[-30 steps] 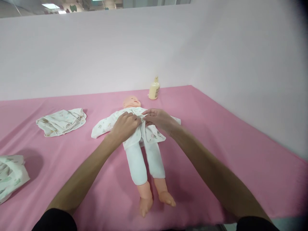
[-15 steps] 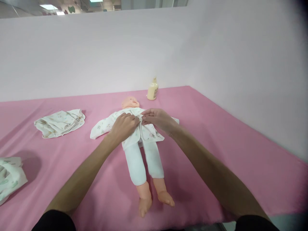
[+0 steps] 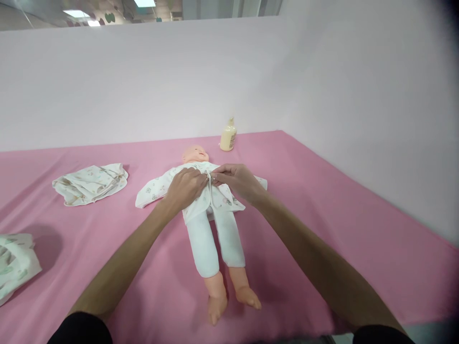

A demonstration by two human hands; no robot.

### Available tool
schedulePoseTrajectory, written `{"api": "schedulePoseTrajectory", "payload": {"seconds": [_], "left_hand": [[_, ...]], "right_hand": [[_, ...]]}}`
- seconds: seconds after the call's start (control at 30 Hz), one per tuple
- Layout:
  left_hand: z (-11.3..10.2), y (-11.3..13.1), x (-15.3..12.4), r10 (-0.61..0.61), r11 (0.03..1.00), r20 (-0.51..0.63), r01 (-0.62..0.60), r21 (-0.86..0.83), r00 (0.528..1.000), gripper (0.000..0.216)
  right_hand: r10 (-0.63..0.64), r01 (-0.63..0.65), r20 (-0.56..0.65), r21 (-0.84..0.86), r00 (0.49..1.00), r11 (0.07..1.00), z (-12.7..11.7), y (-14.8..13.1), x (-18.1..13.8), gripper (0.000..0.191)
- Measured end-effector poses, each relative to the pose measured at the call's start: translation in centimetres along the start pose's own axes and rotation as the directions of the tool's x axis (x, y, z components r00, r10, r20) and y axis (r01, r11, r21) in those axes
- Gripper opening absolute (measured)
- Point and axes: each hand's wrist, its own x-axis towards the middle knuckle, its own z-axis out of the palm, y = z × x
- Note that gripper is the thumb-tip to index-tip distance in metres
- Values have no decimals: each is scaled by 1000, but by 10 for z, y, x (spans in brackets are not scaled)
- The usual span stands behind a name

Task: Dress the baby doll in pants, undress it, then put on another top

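A baby doll lies on its back on the pink table, head away from me, feet toward me. It wears a white printed jacket and pale trousers. My left hand rests on the doll's chest with fingers curled, pinching the jacket's front edge. My right hand meets it from the right, thumb and finger pinched on a thin tie string of the jacket. Both hands touch at the jacket's front opening.
A folded printed garment lies to the left of the doll. Another printed cloth sits at the left edge. A cream bottle stands behind the doll's head near the white wall. The table's edge runs along the right.
My hands have stayed on the doll's chest. The fingers have shifted slightly along the jacket's front, and a thin tie string now shows between them.
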Motion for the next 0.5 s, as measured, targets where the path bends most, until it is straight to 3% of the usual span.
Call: {"api": "schedulePoseTrajectory", "payload": {"seconds": [0.3,0.5], "left_hand": [[6,-2,-2,-37,995,-74,30,-93,997,36],[13,5,-4,-122,979,-62,110,-170,991,30]], "right_hand": [[-148,148,16,-196,989,969,3,1,-4,20],[-220,218,14,-206,975,954,5,8,0,24]]}}
